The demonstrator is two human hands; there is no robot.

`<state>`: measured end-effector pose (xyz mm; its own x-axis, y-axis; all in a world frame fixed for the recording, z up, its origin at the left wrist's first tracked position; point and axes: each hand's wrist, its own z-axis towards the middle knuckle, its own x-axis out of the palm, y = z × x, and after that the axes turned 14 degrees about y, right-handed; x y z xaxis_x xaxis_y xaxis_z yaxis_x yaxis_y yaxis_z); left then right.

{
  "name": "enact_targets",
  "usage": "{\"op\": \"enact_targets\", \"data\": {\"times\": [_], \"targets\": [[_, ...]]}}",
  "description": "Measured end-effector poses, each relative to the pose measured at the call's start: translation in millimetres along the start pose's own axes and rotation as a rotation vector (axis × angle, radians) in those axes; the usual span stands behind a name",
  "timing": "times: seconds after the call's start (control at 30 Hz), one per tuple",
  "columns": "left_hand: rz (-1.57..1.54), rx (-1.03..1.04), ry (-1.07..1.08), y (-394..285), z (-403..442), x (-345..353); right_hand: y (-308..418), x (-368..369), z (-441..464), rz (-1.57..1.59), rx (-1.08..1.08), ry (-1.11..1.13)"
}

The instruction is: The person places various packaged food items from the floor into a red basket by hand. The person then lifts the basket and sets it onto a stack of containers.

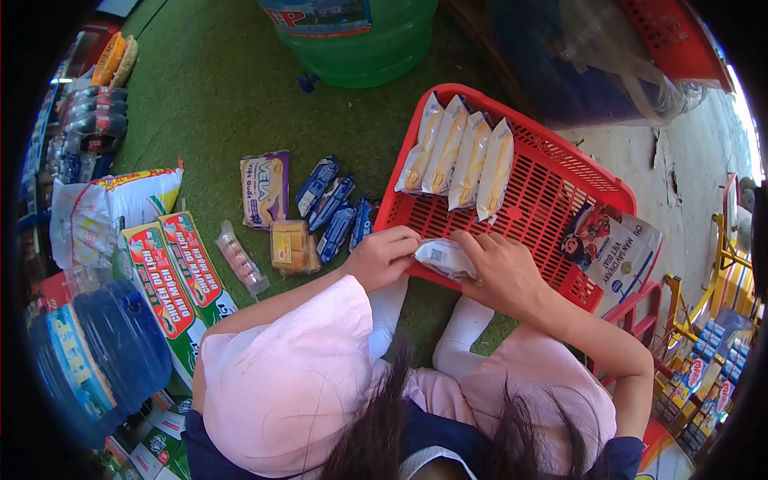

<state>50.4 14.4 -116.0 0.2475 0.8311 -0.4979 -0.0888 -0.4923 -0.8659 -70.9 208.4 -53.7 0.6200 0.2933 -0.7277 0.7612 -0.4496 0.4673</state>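
A small white packet [445,258] with a printed code on it is held between my two hands, over the near edge of a red plastic basket [528,240]. My left hand [386,258] is closed, its fingertips pinching the left end of the packet. Wrapped over the packet's right end is my right hand [506,268], thumb on the near side of me hidden in part. Inside the basket, several white and yellow packets [462,156] stand in a row along the far left side.
On the green mat lie a purple VEVA pack [265,189], several blue packets [326,204], a pack of tan biscuits [294,246] and a clear pink-filled tube [241,260]. Cartons [176,280] and a blue water bottle [100,356] stand left; a flat bag [614,248] touches the basket's right.
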Motion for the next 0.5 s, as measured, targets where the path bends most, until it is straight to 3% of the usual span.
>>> {"op": "enact_targets", "data": {"times": [0.07,0.13,0.3,0.4,0.47,0.5], "targets": [[-0.103,-0.058,0.006,2,-2,0,2,-9,-7,-0.013,-0.003,-0.028],[-0.306,-0.186,-0.060,4,-4,0,2,-24,-17,0.057,0.094,0.156],[-0.527,-0.221,-0.085,28,-15,13,-6,-28,-16,0.202,0.046,0.048],[-0.603,-0.353,-0.060,12,-15,7,2,-32,-19,0.175,-0.061,-0.048],[0.151,0.024,-0.206,1,-11,-3,7,-33,-17,0.167,-0.140,-0.072],[0.246,0.068,-0.230,4,-14,-2,10,-31,-16,0.138,-0.175,-0.103]]}}
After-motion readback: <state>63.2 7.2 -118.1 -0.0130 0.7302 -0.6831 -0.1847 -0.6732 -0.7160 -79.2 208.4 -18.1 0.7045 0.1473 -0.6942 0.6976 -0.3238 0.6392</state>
